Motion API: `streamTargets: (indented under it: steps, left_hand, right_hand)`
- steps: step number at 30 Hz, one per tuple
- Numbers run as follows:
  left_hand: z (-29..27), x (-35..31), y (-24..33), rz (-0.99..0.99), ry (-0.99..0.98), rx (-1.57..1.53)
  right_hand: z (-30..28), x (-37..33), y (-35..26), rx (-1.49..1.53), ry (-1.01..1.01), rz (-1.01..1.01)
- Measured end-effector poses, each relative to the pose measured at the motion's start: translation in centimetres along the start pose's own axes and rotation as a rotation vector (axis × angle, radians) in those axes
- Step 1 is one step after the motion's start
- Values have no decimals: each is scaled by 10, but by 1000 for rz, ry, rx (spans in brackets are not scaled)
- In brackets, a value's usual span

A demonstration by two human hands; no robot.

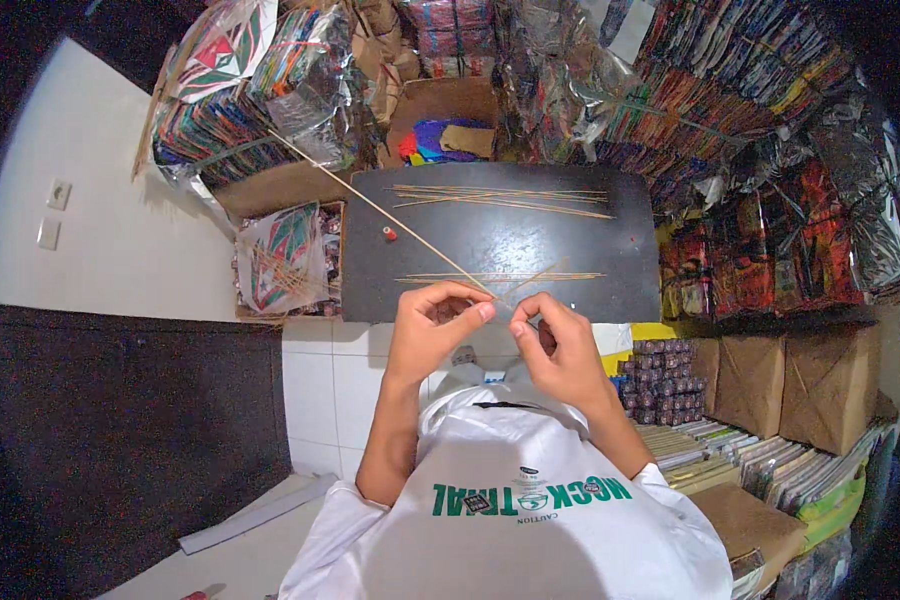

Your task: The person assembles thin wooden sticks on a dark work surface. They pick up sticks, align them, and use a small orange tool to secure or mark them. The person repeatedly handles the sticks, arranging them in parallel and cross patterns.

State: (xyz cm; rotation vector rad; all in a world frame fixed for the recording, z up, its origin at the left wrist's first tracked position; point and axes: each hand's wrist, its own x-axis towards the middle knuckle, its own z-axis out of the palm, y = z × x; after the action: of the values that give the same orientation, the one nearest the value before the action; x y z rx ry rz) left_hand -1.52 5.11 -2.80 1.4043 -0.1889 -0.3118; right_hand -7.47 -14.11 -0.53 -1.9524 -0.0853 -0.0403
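My left hand (438, 328) is closed, thumb against the fingers, on the end of a long thin bamboo stick (380, 212). The stick slants up and to the left, past the dark table's edge. Close beside it, my right hand (562, 345) is pinched near that same stick end. Whatever lies between its fingertips is too small to make out. A short thin stick (538, 278) angles up to the right just beyond both hands. Several thin sticks (420, 277) lie across the near part of the table (610, 250), and more sticks (500, 200) lie at the far side. A small red thread spool (389, 233) rests toward the table's left.
Stacks of colourful wrapped sheets (710, 110) surround the table's far and right sides. An open carton (440, 100) with bright material stands behind it. At left is a box with a printed kite-like sheet (285, 260). Brown cartons (830, 385) stand at right.
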Motion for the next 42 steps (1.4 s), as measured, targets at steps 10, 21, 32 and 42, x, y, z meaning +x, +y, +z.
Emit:
streamTargets:
  steps: [10,21,32,42]
  left_hand:
    - [-2,-1,-1,-15,-16,-46]
    - [-6,-4,3,-73,-16,-16]
    - [-14,-5,-3,63,-109,57]
    - [-14,-8,0,72,-136,26]
  right_hand:
    - [-2,0,9,267,-190,136]
    - [2,-3,0,158,-74,95]
    - [2,-8,-4,-69,17,-138]
    - [2,-10,-4,41,-34,-36]
